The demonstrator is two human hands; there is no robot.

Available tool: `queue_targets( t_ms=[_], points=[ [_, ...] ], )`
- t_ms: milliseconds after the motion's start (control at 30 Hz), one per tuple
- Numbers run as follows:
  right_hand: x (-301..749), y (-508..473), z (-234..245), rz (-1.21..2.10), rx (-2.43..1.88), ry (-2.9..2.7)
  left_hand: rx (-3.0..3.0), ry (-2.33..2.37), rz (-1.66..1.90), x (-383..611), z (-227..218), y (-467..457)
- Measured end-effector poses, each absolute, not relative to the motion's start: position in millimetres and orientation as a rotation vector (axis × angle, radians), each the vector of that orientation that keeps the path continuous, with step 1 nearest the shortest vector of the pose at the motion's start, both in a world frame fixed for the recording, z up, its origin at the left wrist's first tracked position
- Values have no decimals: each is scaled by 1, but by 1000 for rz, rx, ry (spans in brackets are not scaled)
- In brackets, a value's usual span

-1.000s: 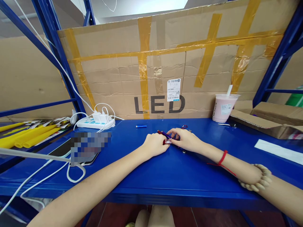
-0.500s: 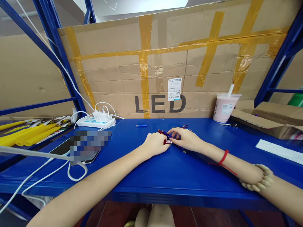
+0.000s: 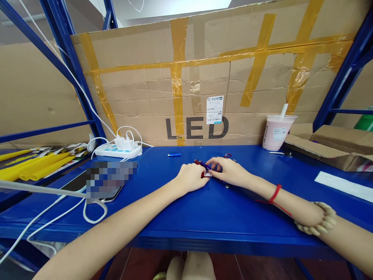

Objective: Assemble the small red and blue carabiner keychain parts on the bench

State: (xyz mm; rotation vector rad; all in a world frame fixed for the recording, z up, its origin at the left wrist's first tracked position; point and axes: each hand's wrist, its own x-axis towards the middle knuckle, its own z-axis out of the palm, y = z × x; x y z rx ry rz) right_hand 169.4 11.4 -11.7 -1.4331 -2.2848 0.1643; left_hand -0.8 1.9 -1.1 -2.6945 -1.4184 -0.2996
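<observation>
My left hand [image 3: 190,177] is closed around a small red cylinder with a silver end [image 3: 206,175], which sticks out on the right side of the fist. Against it, the fingertips of my right hand [image 3: 231,171] are pinched together near the silver end; what they grip is mostly hidden. A slim dark blue-purple stick-like piece [image 3: 204,165] lies between the two hands, with a reddish tip beyond my left knuckles. Just past my right hand lies a red carabiner [image 3: 227,155]. Farther left, a short blue cylinder [image 3: 174,155] rests on the blue tabletop [image 3: 175,217].
At the left are a white power strip [image 3: 118,149] with cables, a blurred-out flat device [image 3: 109,181] and yellow tubes [image 3: 46,165]. A pink drink cup [image 3: 278,134], an open cardboard box [image 3: 329,153] and a white strip [image 3: 345,186] are at the right. Tall cardboard [image 3: 140,97] stands behind.
</observation>
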Motion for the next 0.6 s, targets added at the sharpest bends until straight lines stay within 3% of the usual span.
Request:
queue_targets(
  t_ms=[600],
  points=[
    [167, 6, -5, 175, -1496, -2320, -2716, -1333, -246, -2, -1, 3]
  ],
)
